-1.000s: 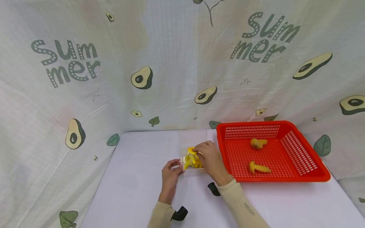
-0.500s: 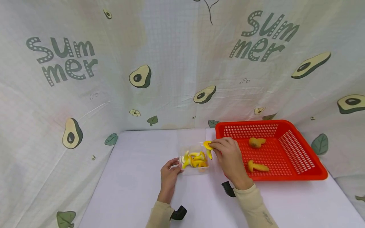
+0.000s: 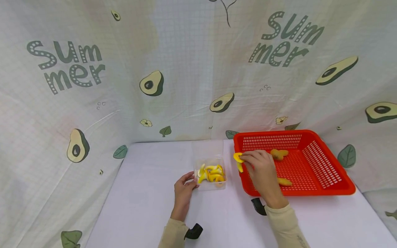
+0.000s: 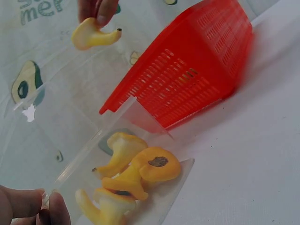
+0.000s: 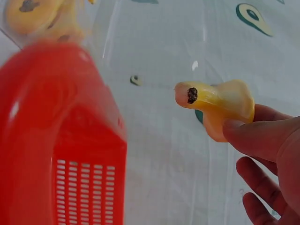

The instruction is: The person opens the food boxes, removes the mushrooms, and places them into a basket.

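Observation:
My right hand (image 3: 263,177) pinches a yellow toy mushroom (image 3: 238,158) between thumb and fingers, over the left rim of the red basket. In the right wrist view the mushroom's dark-spotted stem end (image 5: 192,95) points away from the fingers. My left hand (image 3: 183,193) pinches the left edge of a clear plastic box (image 4: 86,152) with thumb and fingertips. Inside that box lie several yellow and white mushrooms (image 4: 160,164), one with a brown patch. Its clear lid (image 3: 208,148) lies folded back behind it.
The red plastic basket (image 3: 310,192) stands to the right of the box. Two brownish-yellow mushrooms lie in it, one toward the back (image 3: 278,154) and one toward the front (image 3: 284,182), partly behind my right hand. A printed cloth (image 3: 186,69) hangs behind the white table (image 3: 139,206).
My right hand has lifted the yellow mushroom out of the clear box and carried it right to the basket's left rim. The left hand has stayed at the box.

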The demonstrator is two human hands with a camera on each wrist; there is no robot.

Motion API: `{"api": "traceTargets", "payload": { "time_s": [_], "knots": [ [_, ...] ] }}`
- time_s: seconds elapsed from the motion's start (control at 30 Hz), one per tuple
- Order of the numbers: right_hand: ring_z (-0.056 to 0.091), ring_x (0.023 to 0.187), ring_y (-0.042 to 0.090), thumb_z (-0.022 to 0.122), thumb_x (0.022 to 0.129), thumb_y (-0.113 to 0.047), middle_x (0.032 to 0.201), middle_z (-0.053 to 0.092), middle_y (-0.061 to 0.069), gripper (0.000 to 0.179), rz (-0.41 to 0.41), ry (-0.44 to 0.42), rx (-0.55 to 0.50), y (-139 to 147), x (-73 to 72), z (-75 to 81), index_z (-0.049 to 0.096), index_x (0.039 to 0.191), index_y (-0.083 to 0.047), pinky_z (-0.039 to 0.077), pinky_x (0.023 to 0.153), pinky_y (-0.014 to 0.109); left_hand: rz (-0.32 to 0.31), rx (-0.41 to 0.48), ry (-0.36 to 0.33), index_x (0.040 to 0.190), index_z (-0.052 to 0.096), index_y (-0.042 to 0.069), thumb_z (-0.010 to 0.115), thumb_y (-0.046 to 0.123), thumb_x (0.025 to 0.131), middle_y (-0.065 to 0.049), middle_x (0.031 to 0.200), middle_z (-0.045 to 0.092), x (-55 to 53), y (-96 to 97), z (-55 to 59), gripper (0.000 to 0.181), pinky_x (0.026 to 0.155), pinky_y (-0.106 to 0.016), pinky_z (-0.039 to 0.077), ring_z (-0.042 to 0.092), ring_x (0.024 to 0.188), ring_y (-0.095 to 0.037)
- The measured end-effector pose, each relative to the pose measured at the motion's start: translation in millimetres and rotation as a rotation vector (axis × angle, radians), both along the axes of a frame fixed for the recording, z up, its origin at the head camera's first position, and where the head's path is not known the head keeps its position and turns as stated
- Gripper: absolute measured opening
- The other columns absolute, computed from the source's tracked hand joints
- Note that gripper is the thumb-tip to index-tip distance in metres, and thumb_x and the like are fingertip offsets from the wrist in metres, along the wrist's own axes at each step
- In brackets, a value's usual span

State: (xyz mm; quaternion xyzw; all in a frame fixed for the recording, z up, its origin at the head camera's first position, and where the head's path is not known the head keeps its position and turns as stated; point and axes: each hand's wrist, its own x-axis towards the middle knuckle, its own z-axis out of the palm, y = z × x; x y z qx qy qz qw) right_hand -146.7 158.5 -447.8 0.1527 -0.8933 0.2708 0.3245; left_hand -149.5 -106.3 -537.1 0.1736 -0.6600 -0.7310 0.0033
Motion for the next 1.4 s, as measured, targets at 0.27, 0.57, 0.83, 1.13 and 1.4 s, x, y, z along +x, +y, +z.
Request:
{"api": "traceTargets", "payload": {
  "time_s": [0.27,0.57,0.83,1.13,1.4],
  "knots": [
    [0.062,0.101,0.039,0.088,0.074,0.015,0.104,0.077,0.017,0.033,-0.081,-0.046,-0.012,29,6.0,1.1,0.082,0.102,0.000,0.049,0.093,0.061,-0.007,-0.007,-0.011,0.133,0.065,-0.010,0.069,-0.007,0.097,-0.021,0.117,0.062,0.4,-0.5,0.1,0.037,0.073,-0.022,0.064,0.064,0.082,-0.016],
    [0.060,0.109,0.046,0.082,0.078,0.018,0.112,0.075,0.023,0.031,-0.148,-0.123,-0.027,54,10.2,1.1,0.079,0.105,0.002,0.045,0.096,0.071,-0.007,-0.008,-0.012,0.134,0.064,-0.011,0.067,-0.008,0.098,-0.024,0.119,0.061,1.1,-0.5,2.7,0.037,0.072,-0.023,0.064,0.063,0.081,-0.015],
    [0.062,0.102,0.042,0.084,0.076,0.018,0.107,0.077,0.018,0.033,-0.021,-0.114,0.003,32,10.4,-3.5,0.080,0.103,0.000,0.048,0.094,0.064,-0.003,-0.005,-0.018,0.135,0.065,-0.009,0.069,-0.005,0.098,-0.021,0.118,0.061,-0.7,1.1,4.6,0.037,0.074,-0.023,0.064,0.063,0.083,-0.016],
    [0.066,0.104,0.033,0.087,0.079,0.009,0.109,0.077,0.009,0.030,0.117,-0.181,0.053,-15,5.1,-18.7,0.081,0.105,-0.006,0.054,0.092,0.053,-0.002,0.002,-0.021,0.135,0.064,-0.009,0.069,-0.005,0.098,-0.019,0.117,0.061,-0.5,1.5,5.7,0.037,0.074,-0.023,0.064,0.063,0.083,-0.015],
    [0.066,0.109,0.028,0.089,0.080,0.004,0.114,0.075,0.004,0.036,0.202,-0.259,0.080,-54,-4.0,-27.2,0.079,0.112,-0.009,0.055,0.099,0.047,-0.001,0.015,-0.025,0.134,0.065,-0.009,0.068,-0.006,0.098,-0.019,0.117,0.061,0.0,0.4,3.4,0.036,0.075,-0.023,0.064,0.064,0.083,-0.015]
  ]
}}
